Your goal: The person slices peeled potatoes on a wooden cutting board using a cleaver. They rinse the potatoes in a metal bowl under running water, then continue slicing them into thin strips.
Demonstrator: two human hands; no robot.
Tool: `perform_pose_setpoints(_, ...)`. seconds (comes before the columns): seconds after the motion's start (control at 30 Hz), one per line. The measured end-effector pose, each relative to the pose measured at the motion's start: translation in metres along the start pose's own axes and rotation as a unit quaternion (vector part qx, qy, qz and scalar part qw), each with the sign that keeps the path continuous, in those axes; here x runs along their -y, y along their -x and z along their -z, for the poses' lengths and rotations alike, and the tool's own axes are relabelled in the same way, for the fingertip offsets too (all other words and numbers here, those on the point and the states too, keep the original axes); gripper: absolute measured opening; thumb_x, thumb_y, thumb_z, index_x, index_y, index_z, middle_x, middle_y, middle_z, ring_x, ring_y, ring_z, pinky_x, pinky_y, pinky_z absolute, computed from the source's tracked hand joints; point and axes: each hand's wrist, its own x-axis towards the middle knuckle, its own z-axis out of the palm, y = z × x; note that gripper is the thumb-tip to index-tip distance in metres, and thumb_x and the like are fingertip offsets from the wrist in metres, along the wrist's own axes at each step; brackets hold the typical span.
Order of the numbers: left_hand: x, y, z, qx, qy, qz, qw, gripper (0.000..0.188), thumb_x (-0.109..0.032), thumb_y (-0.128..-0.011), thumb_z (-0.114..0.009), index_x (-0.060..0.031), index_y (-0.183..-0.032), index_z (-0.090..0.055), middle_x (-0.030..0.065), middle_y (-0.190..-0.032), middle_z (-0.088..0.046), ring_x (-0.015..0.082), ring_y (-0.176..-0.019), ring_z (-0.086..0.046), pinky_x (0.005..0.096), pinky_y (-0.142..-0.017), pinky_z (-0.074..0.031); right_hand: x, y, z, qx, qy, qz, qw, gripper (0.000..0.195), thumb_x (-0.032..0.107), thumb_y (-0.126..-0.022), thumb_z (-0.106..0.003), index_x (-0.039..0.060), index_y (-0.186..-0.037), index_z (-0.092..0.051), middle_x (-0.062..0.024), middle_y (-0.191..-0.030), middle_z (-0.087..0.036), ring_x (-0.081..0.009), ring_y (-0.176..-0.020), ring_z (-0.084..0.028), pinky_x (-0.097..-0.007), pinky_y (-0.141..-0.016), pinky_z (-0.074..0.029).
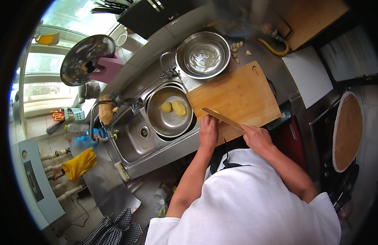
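My right hand [258,139] grips the handle of a kitchen knife [224,118], whose broad blade slants across the near part of the wooden cutting board [235,88]. My left hand [209,131] is beside the blade, fingers curled down on a pale yellow piece [216,112], apparently peeled potato. Fingers and blade hide most of it. Left of the board, a steel bowl [158,122] in the sink holds two peeled potatoes, a rounder one [166,107] and a longer one [178,107]. A larger steel basin [184,50] behind the board contains pale thin strips, seemingly in water.
Several garlic cloves [235,50] lie beside the basin. A second sink bowl [133,150] has a faucet [135,104] behind it. Yellow rubber gloves [80,165] hang at left. A white board [308,76] and a yellow hose [274,50] are at right.
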Motion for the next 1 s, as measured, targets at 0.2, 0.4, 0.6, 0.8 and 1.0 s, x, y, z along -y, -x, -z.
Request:
perform_pose_setpoints(0.2,-0.002,-0.005,-0.001,-0.036,-0.011,-0.006,0.999,0.022,-0.004,-0.092,-0.069,-0.0005,-0.113,-0.073,0.0152,-0.121,-0.066,0.0389,-0.113,-0.063,0.0462,-0.09,-0.057,0.003,0.002,0.007,0.022,0.046,0.021,0.998,0.027,0.014,-0.092,-0.067,0.004,-0.117,-0.069,-0.0203,-0.088,-0.073,-0.0393,-0.078,-0.074,-0.0501,-0.068,-0.06)
perform_pose_setpoints(0.4,-0.004,-0.006,0.003,-0.028,-0.01,-0.008,1.0,0.022,-0.004,-0.091,-0.07,-0.0002,-0.113,-0.073,0.0151,-0.121,-0.066,0.0386,-0.113,-0.063,0.0455,-0.09,-0.057,0.005,0.004,0.014,0.032,0.075,0.029,0.996,0.022,0.015,-0.092,-0.067,0.0049,-0.112,-0.068,-0.0192,-0.082,-0.072,-0.0376,-0.073,-0.075,-0.0485,-0.064,-0.06)
perform_pose_setpoints(0.6,-0.003,-0.007,0.002,-0.028,-0.02,-0.016,0.999,0.02,-0.003,-0.091,-0.07,-0.0002,-0.111,-0.073,0.0149,-0.118,-0.066,0.0383,-0.113,-0.063,0.0451,-0.091,-0.057,0.006,-0.002,0.017,0.044,0.082,0.026,0.995,0.014,0.015,-0.092,-0.067,0.005,-0.103,-0.067,-0.0189,-0.075,-0.071,-0.0378,-0.071,-0.074,-0.0489,-0.063,-0.06)
perform_pose_setpoints(0.8,0.001,-0.004,-0.003,-0.008,-0.011,-0.001,1.0,0.022,-0.003,-0.091,-0.071,-0.0017,-0.113,-0.072,0.0148,-0.117,-0.066,0.0374,-0.112,-0.062,0.0446,-0.092,-0.056,-0.003,-0.016,-0.001,0.06,0.06,0.025,0.996,0.016,0.014,-0.092,-0.065,0.0028,-0.102,-0.07,-0.0215,-0.077,-0.072,-0.0406,-0.072,-0.074,-0.0511,-0.065,-0.059)
perform_pose_setpoints(1.0,-0.002,-0.005,0.001,-0.02,-0.008,-0.01,1.0,0.023,-0.004,-0.092,-0.071,-0.0019,-0.115,-0.07,0.0147,-0.119,-0.066,0.0364,-0.111,-0.062,0.0444,-0.094,-0.054,-0.022,-0.03,-0.026,0.057,0.023,0.01,0.998,0.022,0.012,-0.091,-0.065,0.0039,-0.11,-0.073,-0.0224,-0.085,-0.075,-0.0408,-0.081,-0.074,-0.0513,-0.072,-0.059)
